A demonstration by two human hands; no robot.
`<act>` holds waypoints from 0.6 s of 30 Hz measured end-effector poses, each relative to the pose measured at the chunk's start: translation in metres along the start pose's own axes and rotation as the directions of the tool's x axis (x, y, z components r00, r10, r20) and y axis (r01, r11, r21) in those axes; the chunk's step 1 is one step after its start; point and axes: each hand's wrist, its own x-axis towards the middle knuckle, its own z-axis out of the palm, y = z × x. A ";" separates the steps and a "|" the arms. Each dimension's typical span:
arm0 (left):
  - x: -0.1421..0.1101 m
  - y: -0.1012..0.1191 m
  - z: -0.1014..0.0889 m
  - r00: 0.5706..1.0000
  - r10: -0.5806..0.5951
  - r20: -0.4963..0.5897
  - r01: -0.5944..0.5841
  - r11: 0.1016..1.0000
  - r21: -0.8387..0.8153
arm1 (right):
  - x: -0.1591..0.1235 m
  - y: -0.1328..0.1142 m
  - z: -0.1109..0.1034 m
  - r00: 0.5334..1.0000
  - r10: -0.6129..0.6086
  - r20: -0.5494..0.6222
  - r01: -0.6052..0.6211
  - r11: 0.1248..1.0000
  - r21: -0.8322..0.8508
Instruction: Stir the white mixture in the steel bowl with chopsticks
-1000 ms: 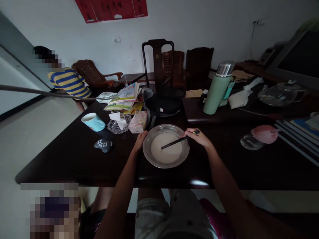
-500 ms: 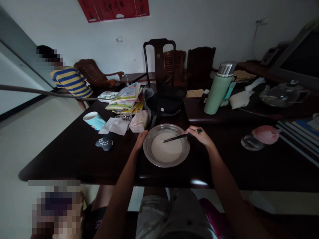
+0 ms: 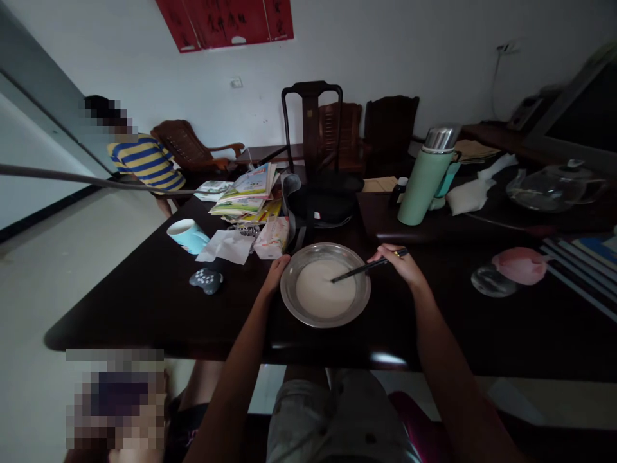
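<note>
On the dark desk (image 3: 139,315), a light-blue mug (image 3: 189,238) sits near a grey game controller (image 3: 206,281), with a white tissue (image 3: 225,247) and a pink-patterned tissue pack (image 3: 272,238) to their right, and piled booklets (image 3: 245,193) and a black bag (image 3: 322,200) behind. Farther right are a green thermos (image 3: 420,186) with a silver cap, a glass teapot (image 3: 554,188) and a pink plastic item (image 3: 520,265). Beyond, a person (image 3: 144,161) in a striped shirt is near a wooden armchair (image 3: 186,145), and a red banner (image 3: 226,26) hangs on the white wall (image 3: 385,45).
</note>
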 end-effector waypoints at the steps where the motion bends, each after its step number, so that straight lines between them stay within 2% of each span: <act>1: -0.001 0.001 0.001 1.000 0.003 -0.006 -0.003 1.000 -0.001 | 0.000 0.000 -0.001 1.000 0.004 0.016 -0.004 1.000 0.006; 5: -0.003 0.005 0.003 0.999 0.026 -0.030 -0.026 1.000 0.006 | 0.000 0.000 0.006 0.984 0.013 0.178 -0.008 0.999 -0.032; 7: -0.003 0.007 0.003 0.998 0.052 -0.044 -0.051 0.999 0.015 | 0.001 0.000 0.007 0.986 0.007 0.166 0.002 0.999 -0.051; 11: -0.002 0.008 0.003 0.999 0.035 -0.022 -0.035 0.999 0.006 | 0.000 0.003 -0.003 1.000 0.003 0.006 -0.003 1.000 -0.018; 13: -0.001 0.007 0.002 1.000 -0.007 0.010 0.007 1.000 -0.009 | -0.001 0.003 -0.005 0.999 0.008 0.034 -0.009 1.000 0.004; 16: 0.001 0.005 0.000 0.996 -0.069 0.056 0.070 0.997 -0.015 | 0.000 0.000 0.002 0.985 0.020 0.173 -0.017 1.000 -0.023; 18: 0.001 0.004 -0.002 0.990 -0.098 0.097 0.099 0.995 -0.002 | 0.001 -0.002 0.006 0.982 0.015 0.189 -0.006 0.999 -0.049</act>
